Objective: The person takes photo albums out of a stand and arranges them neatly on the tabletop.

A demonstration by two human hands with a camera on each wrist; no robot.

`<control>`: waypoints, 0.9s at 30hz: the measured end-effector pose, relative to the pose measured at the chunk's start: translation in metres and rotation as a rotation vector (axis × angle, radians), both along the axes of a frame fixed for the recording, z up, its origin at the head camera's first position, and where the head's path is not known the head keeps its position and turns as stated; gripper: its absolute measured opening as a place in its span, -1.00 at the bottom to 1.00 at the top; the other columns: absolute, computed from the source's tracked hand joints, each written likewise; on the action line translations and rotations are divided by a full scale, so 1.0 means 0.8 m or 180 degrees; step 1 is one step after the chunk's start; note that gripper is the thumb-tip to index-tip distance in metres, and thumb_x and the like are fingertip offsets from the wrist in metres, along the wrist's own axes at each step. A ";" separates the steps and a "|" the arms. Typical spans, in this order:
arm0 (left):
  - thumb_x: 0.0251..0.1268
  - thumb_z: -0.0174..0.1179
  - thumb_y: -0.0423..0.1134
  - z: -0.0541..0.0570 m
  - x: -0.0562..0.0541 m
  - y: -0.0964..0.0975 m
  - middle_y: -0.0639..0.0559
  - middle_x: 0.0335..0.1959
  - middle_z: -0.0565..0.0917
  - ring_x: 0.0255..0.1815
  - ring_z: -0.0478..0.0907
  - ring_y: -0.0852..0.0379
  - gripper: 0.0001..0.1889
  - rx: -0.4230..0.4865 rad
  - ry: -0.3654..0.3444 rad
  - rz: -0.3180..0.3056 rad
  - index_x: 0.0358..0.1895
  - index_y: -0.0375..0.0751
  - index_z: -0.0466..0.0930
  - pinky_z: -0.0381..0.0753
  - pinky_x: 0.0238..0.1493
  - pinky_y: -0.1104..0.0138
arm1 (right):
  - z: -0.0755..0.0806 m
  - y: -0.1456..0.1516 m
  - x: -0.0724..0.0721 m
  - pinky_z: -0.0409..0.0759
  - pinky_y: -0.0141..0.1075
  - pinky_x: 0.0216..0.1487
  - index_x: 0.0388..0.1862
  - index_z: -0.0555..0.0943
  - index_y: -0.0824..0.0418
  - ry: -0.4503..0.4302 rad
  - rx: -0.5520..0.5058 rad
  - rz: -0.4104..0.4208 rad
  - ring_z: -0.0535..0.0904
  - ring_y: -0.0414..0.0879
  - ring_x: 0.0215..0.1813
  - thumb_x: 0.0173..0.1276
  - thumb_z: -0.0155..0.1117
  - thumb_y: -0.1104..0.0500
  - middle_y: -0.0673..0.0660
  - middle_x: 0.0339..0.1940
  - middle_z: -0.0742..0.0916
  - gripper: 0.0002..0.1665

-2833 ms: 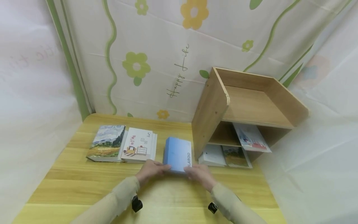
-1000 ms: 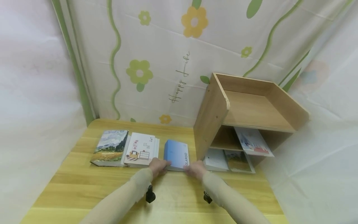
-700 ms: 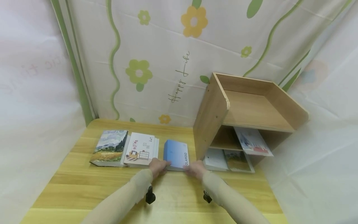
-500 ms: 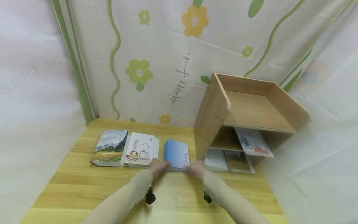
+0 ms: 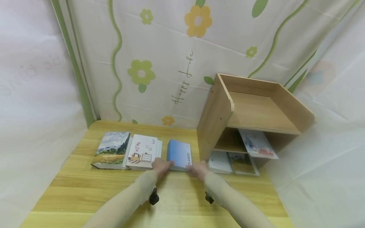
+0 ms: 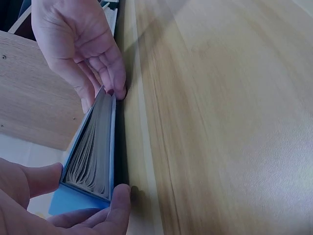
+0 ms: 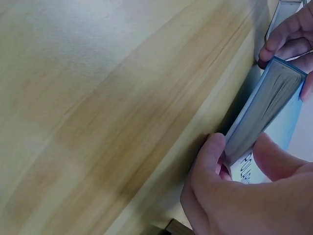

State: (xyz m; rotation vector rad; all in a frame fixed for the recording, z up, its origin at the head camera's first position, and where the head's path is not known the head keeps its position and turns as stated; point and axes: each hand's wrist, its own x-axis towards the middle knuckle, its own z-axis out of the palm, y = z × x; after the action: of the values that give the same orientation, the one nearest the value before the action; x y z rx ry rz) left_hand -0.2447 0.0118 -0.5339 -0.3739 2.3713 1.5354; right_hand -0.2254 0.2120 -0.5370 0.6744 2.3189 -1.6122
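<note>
A thick blue photo album (image 5: 179, 154) with POLAROID lettering lies between my hands in the head view. My left hand (image 5: 161, 166) pinches its near left corner, thumb on the cover and fingers beneath. At the near right corner, my right hand (image 5: 198, 170) pinches it the same way. The left wrist view shows the page edges of the album (image 6: 92, 152) between its covers, with dark shadow under the lower one. Looking from the other side, the right wrist view has my right thumb over the album (image 7: 266, 110) close to the lettering.
Left of the album are a white illustrated book (image 5: 142, 151) and a landscape-painting book (image 5: 112, 148). A wooden shelf unit (image 5: 215, 117) stands to the right. Its lower level holds a white book (image 5: 219, 161) and a dark-covered one (image 5: 243, 163); a pale book (image 5: 258, 144) juts from the middle level.
Compared with half a second ago, the album and both hands have shifted slightly upward in the head view. Both hands keep their grip on its near corners. The other books have not moved.
</note>
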 end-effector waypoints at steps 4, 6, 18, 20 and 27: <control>0.12 0.42 -0.06 0.003 0.001 0.000 -0.23 -0.31 0.58 -0.33 0.53 -0.06 -0.47 -0.0100 0.0082 -0.0031 -0.17 -0.55 0.54 0.58 -0.26 0.18 | 0.000 -0.001 -0.004 0.63 0.00 -0.02 -0.20 0.65 0.45 -0.0003 0.0261 -0.0104 0.66 0.13 -0.20 0.02 0.61 0.19 0.25 -0.31 0.72 -0.54; 0.14 0.41 -0.05 0.003 0.002 0.001 -0.19 -0.37 0.61 -0.37 0.54 -0.04 -0.54 -0.0198 0.0144 -0.0090 -0.27 -0.49 0.58 0.58 -0.32 0.20 | 0.001 -0.001 -0.006 0.62 0.00 -0.03 -0.20 0.63 0.46 -0.0014 0.0402 -0.0134 0.63 0.11 -0.21 0.00 0.61 0.20 0.23 -0.31 0.70 -0.53; 0.11 0.42 -0.19 -0.001 -0.002 0.000 -0.15 -0.49 0.65 -0.38 0.55 -0.06 -0.70 -0.0454 0.0485 -0.0088 -0.47 -0.42 0.62 0.64 -0.21 0.07 | 0.002 -0.003 -0.004 0.67 -0.04 -0.19 -0.29 0.72 0.29 0.0118 0.0790 0.0110 0.64 0.07 -0.26 -0.01 0.59 0.16 0.17 -0.34 0.74 -0.67; 0.10 0.42 -0.21 0.000 -0.002 -0.002 -0.12 -0.53 0.63 -0.41 0.54 -0.05 -0.71 -0.0450 0.0500 -0.0115 -0.51 -0.39 0.61 0.63 -0.28 0.11 | 0.000 -0.004 -0.004 0.67 -0.08 -0.26 -0.37 0.73 0.25 0.0121 0.0844 0.0135 0.63 0.07 -0.30 -0.01 0.59 0.15 0.15 -0.39 0.73 -0.74; 0.07 0.42 -0.26 -0.001 -0.004 -0.004 -0.08 -0.61 0.62 -0.46 0.55 -0.03 -0.75 -0.0407 0.0567 -0.0167 -0.58 -0.34 0.60 0.64 -0.31 0.12 | -0.007 -0.002 -0.015 0.66 -0.11 -0.28 -0.45 0.73 0.21 0.0060 0.1090 0.0090 0.61 0.03 -0.35 -0.11 0.64 0.18 0.11 -0.46 0.72 -0.75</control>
State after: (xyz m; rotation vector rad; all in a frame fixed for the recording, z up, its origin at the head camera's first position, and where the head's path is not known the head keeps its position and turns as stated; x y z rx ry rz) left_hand -0.2480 0.0090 -0.5343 -0.2078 2.6019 1.4527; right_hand -0.2371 0.2102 -0.5425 0.6920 2.6339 -1.2236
